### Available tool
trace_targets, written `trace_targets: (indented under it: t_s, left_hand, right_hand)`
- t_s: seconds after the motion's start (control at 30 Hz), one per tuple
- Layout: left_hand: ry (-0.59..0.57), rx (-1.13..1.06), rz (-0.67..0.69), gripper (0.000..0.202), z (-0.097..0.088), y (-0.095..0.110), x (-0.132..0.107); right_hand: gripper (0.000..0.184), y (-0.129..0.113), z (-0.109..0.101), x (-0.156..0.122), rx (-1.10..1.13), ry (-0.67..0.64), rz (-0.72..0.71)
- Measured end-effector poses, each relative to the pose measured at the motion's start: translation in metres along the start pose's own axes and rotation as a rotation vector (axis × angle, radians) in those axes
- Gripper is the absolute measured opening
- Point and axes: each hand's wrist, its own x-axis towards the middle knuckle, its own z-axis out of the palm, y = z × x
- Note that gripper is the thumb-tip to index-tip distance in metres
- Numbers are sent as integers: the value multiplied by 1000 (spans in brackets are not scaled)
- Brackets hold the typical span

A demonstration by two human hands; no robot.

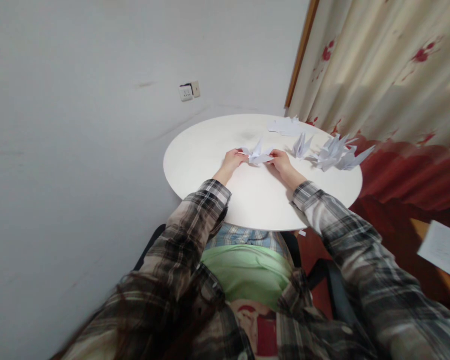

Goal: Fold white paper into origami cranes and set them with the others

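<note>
"What fills this corner?"

"The pale wall [97,100] mostly, then the floral curtain [382,75] to the person's right, then that round white table [206,145]."

"And on the tabletop?"

"A cluster of origami cranes [333,154] near the right edge, some white paper [283,126] by the far rim, and a lone origami crane [302,146] just beside the cluster."

"The hands?"

"Left hand [234,162] pinching one wingtip, right hand [281,164] pinching the other."

"Of which piece?"

"The spread-winged paper crane [258,156], stretched between them over the middle of the table, with a point sticking up at its centre."
</note>
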Motion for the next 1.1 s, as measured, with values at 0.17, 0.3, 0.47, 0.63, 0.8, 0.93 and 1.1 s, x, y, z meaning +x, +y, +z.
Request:
trace_targets:
  t_s: [0.17,0.3,0.47,0.63,0.8,0.93,1.1]
  left_hand:
    - [-28,-4,37,6,-4,-2,2]
    - [3,68,-8,11,-1,-4,4]
    - [-38,146,-14,14,3,-3,4]
    - [-59,210,36,18,0,-11,8]
    - [-27,263,18,20,-1,-15,15]
    - [7,278,-4,25,0,-14,17]
    - [0,231,-33,29,-1,-10,14]
  right_hand:
    - [10,-7,1,-7,47,3,20]
    - [10,-6,-1,-7,-15,-19,19]
    - [13,2,-2,-2,-88,-52,-51]
    - [17,5,-5,3,-272,-44,-93]
    - [18,3,-7,2,-340,-28,-68]
    - [19,3,-8,3,-384,-27,-56]
    - [20,10,-11,8,-456,-38,-99]
